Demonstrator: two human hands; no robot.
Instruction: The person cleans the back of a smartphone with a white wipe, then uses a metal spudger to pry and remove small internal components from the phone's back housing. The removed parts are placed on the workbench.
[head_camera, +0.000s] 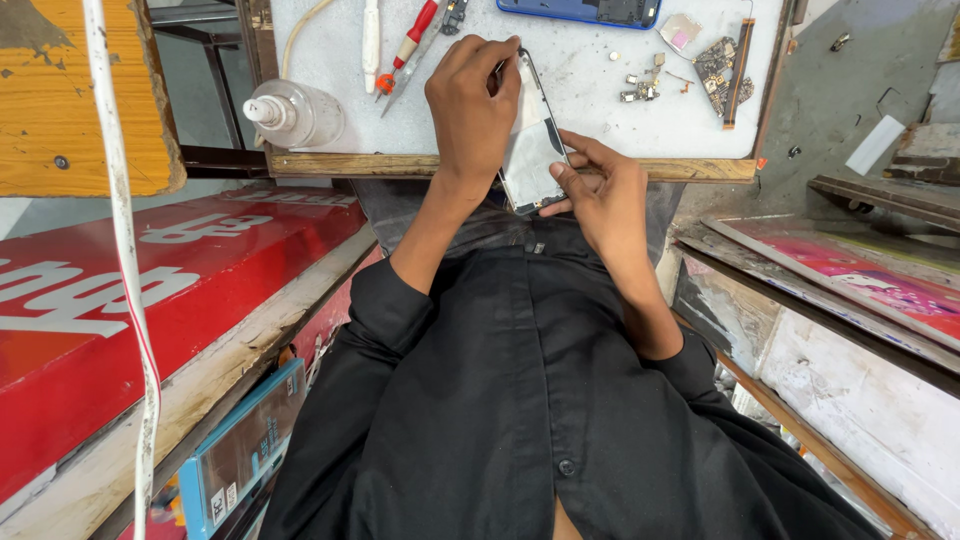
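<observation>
An opened phone frame (532, 150) with a pale inner plate lies tilted over the near edge of a white work board (580, 90). My left hand (470, 105) covers its top end, with fingers curled on the upper rim, possibly around a thin tool I cannot make out. My right hand (598, 190) grips the lower right edge of the frame, thumb on its face. Black sleeves cover both of my forearms.
On the board lie a clear squeeze bottle (295, 112), a red-handled screwdriver (405, 52), a white tool (371, 40), a blue phone shell (580, 10), small metal parts (640, 88) and a circuit board (718, 65). A red sign panel (150, 290) is at left, shelves at right.
</observation>
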